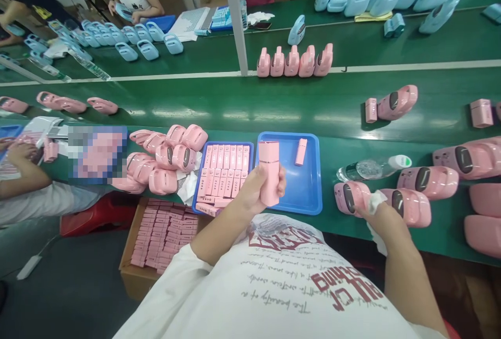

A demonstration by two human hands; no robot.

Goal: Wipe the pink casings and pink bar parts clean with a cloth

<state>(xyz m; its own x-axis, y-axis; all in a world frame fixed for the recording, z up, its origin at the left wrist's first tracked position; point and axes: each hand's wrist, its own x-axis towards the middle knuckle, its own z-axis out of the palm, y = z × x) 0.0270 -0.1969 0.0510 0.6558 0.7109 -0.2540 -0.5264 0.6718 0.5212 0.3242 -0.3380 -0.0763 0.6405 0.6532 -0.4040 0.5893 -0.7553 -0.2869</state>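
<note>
My left hand [253,189] is wrapped round a smooth pink block-shaped device [270,180] with a thin shiny band near its top, held upright. Behind it lies a blue tray [289,188] with one small pink piece [301,152] in it. Off to the right, my right hand [387,224] holds a crumpled white tissue [378,201]. Its fingertips are at a pink rounded housing [350,197] with a dark oval window; whether they grip it I cannot tell. Similar pink housings [407,207] stand beside that hand.
A second blue tray [251,154] holds rows of small pink pieces. Pink housings [164,181] cluster left of it. A plastic bottle [368,168] lies near my right hand. An open carton [131,276] of pink pieces is below the table. Co-workers handle blue housings across the green bench.
</note>
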